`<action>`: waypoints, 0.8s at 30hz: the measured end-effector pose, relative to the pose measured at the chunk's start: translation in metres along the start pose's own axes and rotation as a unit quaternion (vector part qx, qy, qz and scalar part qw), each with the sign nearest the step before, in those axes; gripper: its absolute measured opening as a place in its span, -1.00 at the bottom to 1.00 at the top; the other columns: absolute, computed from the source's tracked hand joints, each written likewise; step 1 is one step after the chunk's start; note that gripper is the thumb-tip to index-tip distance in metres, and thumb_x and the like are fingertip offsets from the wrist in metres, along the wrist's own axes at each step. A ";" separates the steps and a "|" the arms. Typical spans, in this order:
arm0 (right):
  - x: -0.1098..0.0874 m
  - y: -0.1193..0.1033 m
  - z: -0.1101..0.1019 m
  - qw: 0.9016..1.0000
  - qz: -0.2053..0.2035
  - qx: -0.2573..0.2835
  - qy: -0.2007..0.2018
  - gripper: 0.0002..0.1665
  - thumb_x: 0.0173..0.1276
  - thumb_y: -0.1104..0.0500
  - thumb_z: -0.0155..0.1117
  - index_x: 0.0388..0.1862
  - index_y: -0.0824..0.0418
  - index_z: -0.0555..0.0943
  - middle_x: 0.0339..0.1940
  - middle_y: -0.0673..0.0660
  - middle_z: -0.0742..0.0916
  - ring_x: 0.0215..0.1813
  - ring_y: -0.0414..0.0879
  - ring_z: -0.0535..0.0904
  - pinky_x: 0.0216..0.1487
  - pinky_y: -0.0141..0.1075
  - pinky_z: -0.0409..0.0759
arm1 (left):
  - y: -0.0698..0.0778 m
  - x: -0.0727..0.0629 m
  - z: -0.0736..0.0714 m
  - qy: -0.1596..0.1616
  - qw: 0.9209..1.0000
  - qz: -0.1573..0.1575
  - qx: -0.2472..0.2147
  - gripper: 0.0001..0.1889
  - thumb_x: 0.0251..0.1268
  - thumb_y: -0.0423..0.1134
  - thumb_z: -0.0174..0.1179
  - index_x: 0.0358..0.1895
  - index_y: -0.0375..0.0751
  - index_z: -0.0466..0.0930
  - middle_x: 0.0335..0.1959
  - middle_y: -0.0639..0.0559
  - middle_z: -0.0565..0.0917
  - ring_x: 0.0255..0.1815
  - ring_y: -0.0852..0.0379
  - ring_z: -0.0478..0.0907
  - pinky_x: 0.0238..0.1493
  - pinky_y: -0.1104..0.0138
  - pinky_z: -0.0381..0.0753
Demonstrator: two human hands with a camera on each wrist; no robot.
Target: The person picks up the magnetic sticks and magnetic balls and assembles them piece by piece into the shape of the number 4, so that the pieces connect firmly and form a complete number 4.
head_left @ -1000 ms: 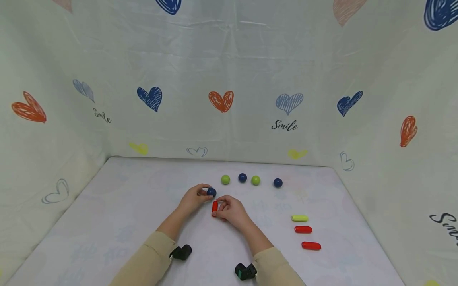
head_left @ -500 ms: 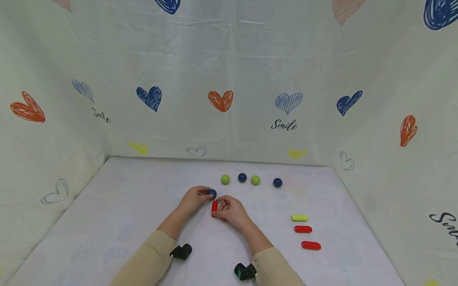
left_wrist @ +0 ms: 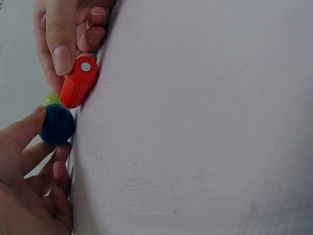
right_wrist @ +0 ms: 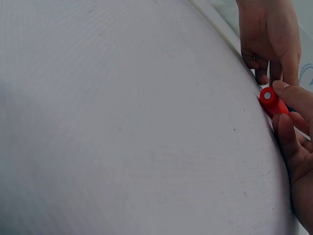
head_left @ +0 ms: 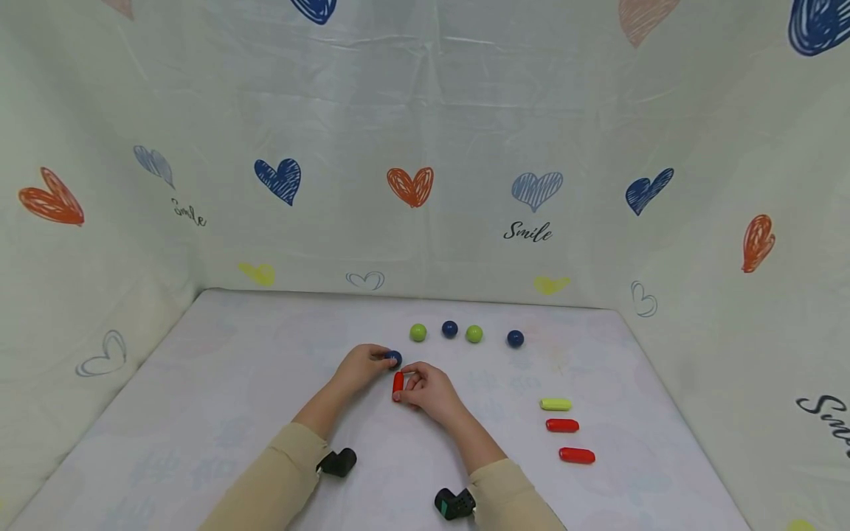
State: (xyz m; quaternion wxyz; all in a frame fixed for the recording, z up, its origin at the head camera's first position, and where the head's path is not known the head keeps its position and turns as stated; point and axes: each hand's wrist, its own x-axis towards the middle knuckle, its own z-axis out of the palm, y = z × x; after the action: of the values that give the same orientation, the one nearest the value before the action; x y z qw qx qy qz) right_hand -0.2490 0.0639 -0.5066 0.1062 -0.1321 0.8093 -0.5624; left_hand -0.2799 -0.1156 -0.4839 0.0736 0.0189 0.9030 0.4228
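My left hand pinches a dark blue ball between thumb and fingers, near the middle of the table. Just in front of it, my right hand holds a short red rod by thumb and fingertips. A round silvery disc shows in the rod's near end. In the left wrist view the rod's far end comes right up to the ball. Most of the ball is hidden behind the rod and fingers in the right wrist view.
Beyond the hands stand a green ball, a blue ball, another green ball and another blue ball. At the right lie a yellow-green rod and two red rods. A heart-printed cloth hangs behind the white table.
My left hand has brought the blue ball slightly right and nearer, closer to the end of the red rod. The right hand and its rod stay almost still.
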 end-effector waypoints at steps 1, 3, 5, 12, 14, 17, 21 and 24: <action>0.000 0.000 0.000 1.000 0.000 -0.001 0.000 -0.50 0.13 0.23 0.50 0.05 0.29 0.58 -0.53 0.00 0.61 -0.59 -0.20 0.46 -0.54 -0.40 0.41 | 0.000 0.000 0.000 0.002 1.000 0.004 0.003 -0.61 0.30 -0.17 0.29 0.10 -0.31 0.62 -0.03 -0.20 0.66 0.08 -0.15 0.54 0.13 -0.01 0.46; 0.000 0.000 0.000 1.000 0.001 -0.003 0.000 -0.50 0.13 0.23 0.50 0.05 0.29 0.58 -0.53 0.00 0.61 -0.59 -0.20 0.46 -0.53 -0.40 0.41 | 0.001 0.000 -0.001 0.005 1.000 0.008 0.005 -0.63 0.30 -0.17 0.30 0.11 -0.25 0.62 -0.06 -0.18 0.64 0.02 -0.13 0.54 0.08 -0.01 0.47; 0.000 -0.001 0.000 1.000 0.002 -0.003 0.001 -0.50 0.13 0.23 0.50 0.05 0.29 0.58 -0.53 0.00 0.61 -0.59 -0.20 0.47 -0.53 -0.39 0.41 | 0.002 0.000 -0.002 0.008 1.000 0.010 0.007 -0.64 0.29 -0.16 0.30 0.11 -0.20 0.62 -0.09 -0.16 0.63 -0.03 -0.10 0.53 0.04 0.00 0.48; 0.000 -0.003 0.000 1.000 0.001 0.000 0.003 -0.48 0.11 0.23 0.51 0.06 0.30 0.58 -0.53 -0.01 0.61 -0.58 -0.21 0.46 -0.53 -0.40 0.41 | 0.003 -0.001 -0.004 0.010 1.000 0.007 0.004 -0.68 0.32 -0.16 0.27 0.04 -0.26 0.64 -0.08 -0.18 0.65 -0.03 -0.09 0.55 0.04 0.02 0.50; 0.000 -0.003 0.000 1.000 0.000 -0.001 0.004 -0.48 0.10 0.23 0.52 0.05 0.30 0.58 -0.53 -0.01 0.61 -0.58 -0.21 0.46 -0.53 -0.40 0.41 | 0.003 -0.001 -0.004 0.011 1.000 0.003 0.002 -0.68 0.32 -0.16 0.27 0.03 -0.28 0.64 -0.06 -0.18 0.65 -0.01 -0.10 0.54 0.05 0.02 0.49; 0.001 -0.003 0.001 1.000 0.001 -0.004 0.004 -0.48 0.10 0.23 0.52 0.05 0.29 0.58 -0.53 -0.02 0.61 -0.58 -0.22 0.46 -0.53 -0.41 0.41 | 0.004 -0.002 -0.004 0.012 1.000 -0.001 0.001 -0.68 0.31 -0.16 0.27 0.02 -0.28 0.65 -0.05 -0.18 0.65 0.02 -0.11 0.54 0.07 0.01 0.48; 0.001 -0.003 0.000 1.000 0.000 -0.005 0.004 -0.48 0.10 0.22 0.53 0.04 0.28 0.58 -0.53 -0.02 0.61 -0.59 -0.22 0.46 -0.54 -0.41 0.41 | 0.005 -0.002 -0.004 0.010 1.000 -0.005 0.002 -0.68 0.31 -0.14 0.27 0.00 -0.29 0.66 -0.06 -0.17 0.66 0.04 -0.12 0.54 0.10 0.00 0.47; 0.000 -0.003 0.001 1.000 -0.001 -0.004 0.004 -0.48 0.09 0.22 0.53 0.04 0.28 0.59 -0.53 -0.02 0.61 -0.59 -0.22 0.46 -0.54 -0.42 0.40 | 0.006 -0.002 -0.004 0.005 1.000 -0.004 0.006 -0.67 0.33 -0.12 0.25 -0.02 -0.31 0.67 -0.05 -0.18 0.66 0.08 -0.15 0.53 0.13 -0.02 0.45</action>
State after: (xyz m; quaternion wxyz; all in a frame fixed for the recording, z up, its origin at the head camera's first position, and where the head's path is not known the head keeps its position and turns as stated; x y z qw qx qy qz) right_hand -0.2489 0.0622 -0.5041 0.1018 -0.1314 0.8117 -0.5600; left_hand -0.2792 -0.1153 -0.4767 0.0704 0.0136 0.9060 0.4172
